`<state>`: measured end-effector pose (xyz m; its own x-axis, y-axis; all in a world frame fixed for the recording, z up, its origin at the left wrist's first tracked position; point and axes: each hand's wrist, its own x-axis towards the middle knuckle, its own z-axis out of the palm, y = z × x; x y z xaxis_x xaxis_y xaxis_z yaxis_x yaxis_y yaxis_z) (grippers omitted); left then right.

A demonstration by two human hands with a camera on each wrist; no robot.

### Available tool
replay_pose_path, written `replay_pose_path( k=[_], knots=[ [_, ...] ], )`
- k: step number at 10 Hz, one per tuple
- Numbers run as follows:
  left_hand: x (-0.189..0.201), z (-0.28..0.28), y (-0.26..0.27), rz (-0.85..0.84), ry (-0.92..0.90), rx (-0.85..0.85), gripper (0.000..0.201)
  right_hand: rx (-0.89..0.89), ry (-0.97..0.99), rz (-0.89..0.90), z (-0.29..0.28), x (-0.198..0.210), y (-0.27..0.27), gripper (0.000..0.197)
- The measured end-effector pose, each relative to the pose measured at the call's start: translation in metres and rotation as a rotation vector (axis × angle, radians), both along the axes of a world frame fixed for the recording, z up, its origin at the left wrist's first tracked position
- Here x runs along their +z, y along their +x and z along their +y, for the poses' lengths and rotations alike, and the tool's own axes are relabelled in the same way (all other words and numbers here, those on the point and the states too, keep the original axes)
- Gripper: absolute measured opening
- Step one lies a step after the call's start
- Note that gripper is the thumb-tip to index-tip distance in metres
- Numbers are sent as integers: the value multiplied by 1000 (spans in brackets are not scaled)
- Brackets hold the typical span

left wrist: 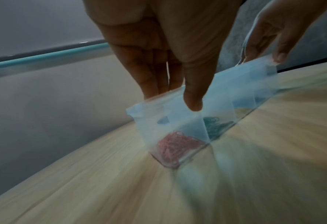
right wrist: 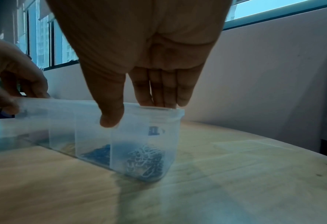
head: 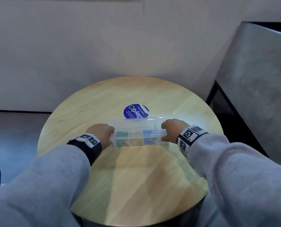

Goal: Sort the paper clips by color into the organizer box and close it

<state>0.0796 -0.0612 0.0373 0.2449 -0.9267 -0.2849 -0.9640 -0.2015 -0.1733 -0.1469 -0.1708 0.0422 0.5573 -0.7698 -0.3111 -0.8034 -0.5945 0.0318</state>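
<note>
Uneven pressure from left hand (head: 102, 134) and right hand (head: 171, 130) (each pinching one end of the lidded organizer box (head: 139, 132) on the table (head: 136, 174)) could leave one latch unseated, spilling sorted paper clips (right wrist: 145, 160).

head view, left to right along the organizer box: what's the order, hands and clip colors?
left hand → green paper clips → yellow paper clips → blue paper clips → right hand. Red and silver clips at the ends are hidden by the hands here.
</note>
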Motion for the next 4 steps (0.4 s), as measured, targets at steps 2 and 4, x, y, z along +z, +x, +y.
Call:
replay_pose_path(
  k=[2,4],
  knots=[
    [-3,6,5,75,-77,50,38,-6,-62,14,6,-10,4,38],
    [10,16,8,241,-91,132,57,-32,25,16,10,3,-3,55]
  ],
)
